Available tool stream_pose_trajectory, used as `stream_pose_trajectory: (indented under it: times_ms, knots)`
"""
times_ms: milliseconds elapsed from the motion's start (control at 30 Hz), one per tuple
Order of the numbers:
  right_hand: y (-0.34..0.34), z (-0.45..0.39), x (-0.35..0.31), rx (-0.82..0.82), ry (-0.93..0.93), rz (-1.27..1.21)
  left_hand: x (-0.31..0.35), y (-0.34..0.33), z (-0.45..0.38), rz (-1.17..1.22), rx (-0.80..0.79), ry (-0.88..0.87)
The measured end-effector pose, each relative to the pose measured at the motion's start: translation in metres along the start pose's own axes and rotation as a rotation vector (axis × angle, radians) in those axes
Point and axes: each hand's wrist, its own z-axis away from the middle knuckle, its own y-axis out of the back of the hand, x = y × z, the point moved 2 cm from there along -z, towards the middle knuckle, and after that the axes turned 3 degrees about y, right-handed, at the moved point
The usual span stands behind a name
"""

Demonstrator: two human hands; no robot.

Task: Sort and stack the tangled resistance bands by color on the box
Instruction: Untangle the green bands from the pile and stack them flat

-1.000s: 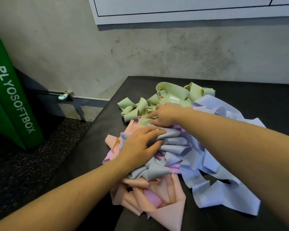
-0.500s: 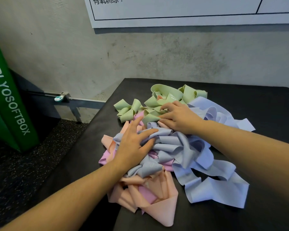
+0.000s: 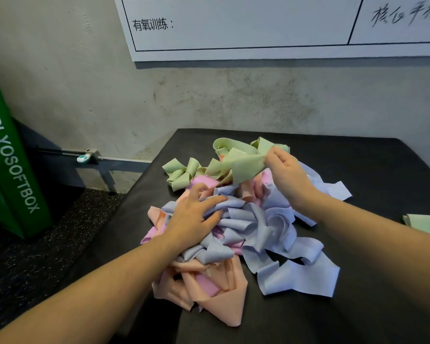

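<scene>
A tangled heap of resistance bands lies on the black box (image 3: 358, 170). Green bands (image 3: 184, 173) sit at the far side, blue bands (image 3: 271, 234) in the middle and right, peach bands (image 3: 224, 294) at the near side, pink bands (image 3: 204, 181) underneath. My right hand (image 3: 286, 172) pinches a green band (image 3: 246, 165) and holds it lifted above the heap. My left hand (image 3: 191, 219) presses flat on the blue and pink bands, fingers spread.
A separate folded green band (image 3: 422, 224) lies at the box's right edge. A green PLYOSOFTBOX pad (image 3: 8, 157) leans at the left on the dark speckled floor (image 3: 35, 264). A concrete wall with a white board (image 3: 258, 26) stands behind the box.
My right hand has taken hold of a green band and raised it up and to the right. My left hand stays pressed on the heap. The view has tilted up.
</scene>
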Motion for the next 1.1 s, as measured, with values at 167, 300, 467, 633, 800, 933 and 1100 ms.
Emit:
stream_pose_trajectory:
  times_ms: [167,300,467,633,800,933,1100]
  knots:
    - [0.017,0.009,-0.016,0.027,-0.217,-0.076,0.009,0.008,-0.002,-0.037,-0.064,0.009]
    - [0.026,0.021,-0.006,-0.154,-0.243,0.385,0.018,0.011,-0.009,-0.123,-0.113,-0.02]
    - [0.024,0.033,0.0,-0.463,-0.138,1.114,0.024,0.013,-0.016,-0.183,-0.166,-0.055]
    - [0.036,0.034,-0.003,-0.305,0.119,1.015,0.022,0.009,-0.014,-0.13,-0.217,0.033]
    - [0.064,0.04,-0.001,0.043,0.006,0.382,0.03,0.006,-0.02,-0.215,-0.279,0.132]
    - [0.074,0.056,-0.011,-0.02,-0.139,-0.113,0.046,0.013,-0.023,-0.238,-0.207,0.15]
    - [0.083,0.078,-0.035,-0.014,-0.063,-0.168,0.086,0.037,-0.013,0.002,-0.073,0.114]
